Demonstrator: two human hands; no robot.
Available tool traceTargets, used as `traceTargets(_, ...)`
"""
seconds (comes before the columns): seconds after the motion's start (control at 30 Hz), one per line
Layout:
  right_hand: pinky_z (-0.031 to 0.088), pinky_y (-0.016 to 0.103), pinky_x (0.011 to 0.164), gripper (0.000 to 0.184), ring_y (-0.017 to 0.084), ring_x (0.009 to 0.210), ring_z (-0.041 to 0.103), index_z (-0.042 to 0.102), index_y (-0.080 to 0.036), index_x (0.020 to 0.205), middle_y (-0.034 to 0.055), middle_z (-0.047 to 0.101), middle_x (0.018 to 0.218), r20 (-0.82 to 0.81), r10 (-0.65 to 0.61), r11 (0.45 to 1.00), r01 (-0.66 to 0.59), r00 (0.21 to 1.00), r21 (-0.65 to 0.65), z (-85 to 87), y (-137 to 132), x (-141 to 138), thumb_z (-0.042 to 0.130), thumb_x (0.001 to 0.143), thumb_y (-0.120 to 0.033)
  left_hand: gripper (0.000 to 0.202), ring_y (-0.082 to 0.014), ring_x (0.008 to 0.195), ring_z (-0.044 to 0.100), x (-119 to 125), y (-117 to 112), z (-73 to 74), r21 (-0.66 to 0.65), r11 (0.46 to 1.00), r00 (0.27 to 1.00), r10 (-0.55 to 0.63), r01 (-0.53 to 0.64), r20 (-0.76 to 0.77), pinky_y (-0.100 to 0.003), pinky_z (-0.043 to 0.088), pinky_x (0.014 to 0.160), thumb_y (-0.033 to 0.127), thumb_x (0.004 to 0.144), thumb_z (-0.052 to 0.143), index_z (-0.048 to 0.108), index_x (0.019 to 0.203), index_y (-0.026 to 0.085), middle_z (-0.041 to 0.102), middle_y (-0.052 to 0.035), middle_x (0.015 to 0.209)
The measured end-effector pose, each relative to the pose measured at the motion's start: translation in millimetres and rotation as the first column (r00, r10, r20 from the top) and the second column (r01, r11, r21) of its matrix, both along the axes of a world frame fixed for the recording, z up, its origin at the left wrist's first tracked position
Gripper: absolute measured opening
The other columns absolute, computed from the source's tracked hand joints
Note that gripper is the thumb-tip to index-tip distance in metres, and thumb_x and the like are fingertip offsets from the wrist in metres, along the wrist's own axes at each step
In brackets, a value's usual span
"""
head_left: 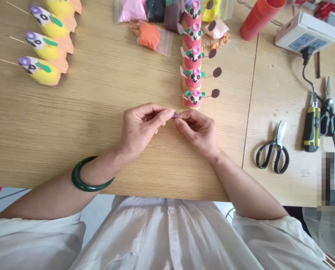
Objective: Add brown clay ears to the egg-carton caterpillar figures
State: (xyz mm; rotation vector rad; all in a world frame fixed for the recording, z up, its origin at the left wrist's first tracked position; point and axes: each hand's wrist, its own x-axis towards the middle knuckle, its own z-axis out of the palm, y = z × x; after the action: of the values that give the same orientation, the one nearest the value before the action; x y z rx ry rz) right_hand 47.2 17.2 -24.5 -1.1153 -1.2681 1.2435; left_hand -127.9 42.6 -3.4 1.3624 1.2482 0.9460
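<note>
A small dark brownish-purple piece of modelling clay (175, 116) is pinched between the fingertips of both hands, low over the table. My left hand (142, 129), with a green bangle (80, 180) on its wrist, grips it from the left. From the other side my right hand (198, 131) closes thumb and forefinger on it. Just beyond the fingers begins a row of red clay figures (192, 103) with white faces and pink rings on top. Several carry brown ovals (215, 93) on thin sticks to the right; the nearest has no pink oval on its left stick.
Yellow clay figures (46, 75) with sticks lie at the upper left. Clay bags, one orange (148, 35), are at the back. To the right are a red tube (260, 18), a power strip (305, 32), black-handled scissors (277, 150), a yellow-black cutter (312, 127) and pliers (329, 116).
</note>
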Motion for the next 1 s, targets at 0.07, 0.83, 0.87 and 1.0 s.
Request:
traceTargets(0.07,0.048,0.026,0.057,0.041,0.009,0.063,0.055,0.067,-0.019,0.086,-0.0011,0.064,0.074,0.016,-0.006,1.000,0.006,1.000,-0.001,0.4,0,0,0.076,0.089,-0.059,0.023,-0.0086,0.053,0.048,0,1,-0.8,-0.011,1.000,1.000,-0.018,0.018,0.021,-0.023,0.038,0.048,0.043,0.090,0.075,0.082,0.088,0.022,0.065,0.0000,0.069)
traceTargets(0.83,0.043,0.026,0.058,0.035,0.010,0.061,0.051,0.071,-0.018,0.087,0.0002,0.068,0.075,0.172,-0.029,0.997,0.017,0.985,0.069,-3.0,-1,0,0.070,0.096,-0.052,0.020,-0.0117,0.055,0.063,-5,7,5.8,-0.066,0.988,0.990,-0.142,0.141,-0.016,-0.023,0.053,0.054,0.039,0.086,0.080,0.081,0.093,0.021,0.074,-0.0012,0.073)
traceTargets(0.87,0.043,0.026,0.059,0.033,0.010,0.061,0.052,0.071,-0.018,0.087,0.0000,0.068,0.074,0.187,-0.028,0.998,0.017,0.982,0.062,-2.2,-1,0,0.070,0.096,-0.050,0.018,-0.0124,0.056,0.065,-5,8,6.4,-0.074,0.988,0.990,-0.141,0.139,-0.026,-0.023,0.054,0.055,0.038,0.085,0.080,0.081,0.091,0.021,0.075,-0.0014,0.073)
traceTargets(1.0,0.046,0.026,0.063,0.026,0.011,0.065,0.057,0.071,-0.018,0.089,0.0016,0.072,0.078,0.219,-0.035,0.996,0.017,0.975,0.084,-0.5,-3,1,0.066,0.099,-0.042,0.015,-0.0139,0.060,0.069,-5,9,5.9,-0.101,0.989,0.993,-0.114,0.109,-0.043,-0.025,0.059,0.060,0.036,0.085,0.081,0.081,0.087,0.021,0.079,-0.0026,0.079)
